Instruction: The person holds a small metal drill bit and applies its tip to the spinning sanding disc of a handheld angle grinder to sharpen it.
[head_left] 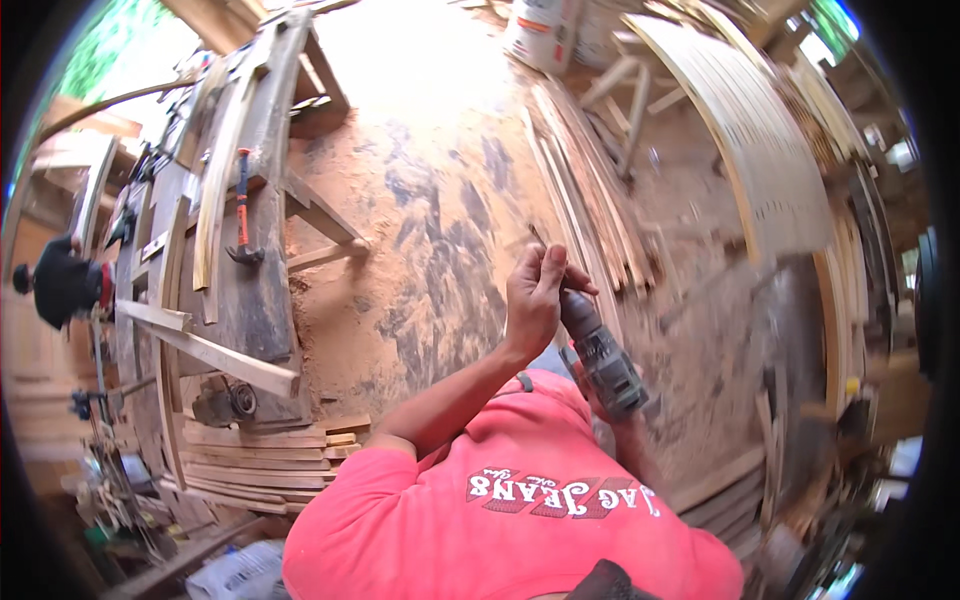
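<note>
In front of my chest I have a dark grey power drill (606, 368) with its nose pointing forward. My right hand (604, 405) is closed round its grip, mostly hidden under the tool body. At the drill's nose my left hand (537, 298) is closed, thumb raised, with the fingers at the chuck (577, 308). A thin drill bit (537, 235) sticks out past the fingers. How the fingertips meet the bit is partly hidden.
On the left stands a workbench (268, 300) with an orange-handled claw hammer (243, 215) and wood strips. Stacked boards (255, 460) lie near it. Long timber strips (590, 190) lie on the dusty floor. A slatted wood panel (750, 120) is at right. Another person (68, 285) is far left.
</note>
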